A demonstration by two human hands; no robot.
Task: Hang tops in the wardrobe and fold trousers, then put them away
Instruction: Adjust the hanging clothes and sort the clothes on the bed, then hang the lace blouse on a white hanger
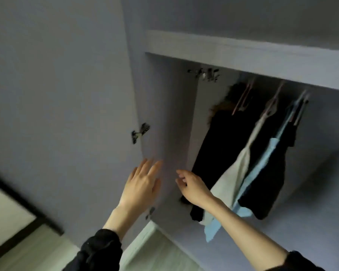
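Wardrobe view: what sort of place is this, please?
Probably a bedroom at home: an open built-in wardrobe with clothes on hangers, a hinged door, both hands empty.

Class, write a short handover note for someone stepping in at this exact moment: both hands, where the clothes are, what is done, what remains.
Left hand: open, fingers straight, at the pale open wardrobe door; contact unclear.
Right hand: loosely curled, holding nothing, by the door's edge.
Hanging inside: long black garment, pale grey-white top, light blue top, black top, on pink hangers.
Done: these four hang.
Left: no trousers or further tops are in view; the blurred frame shows nothing being folded.
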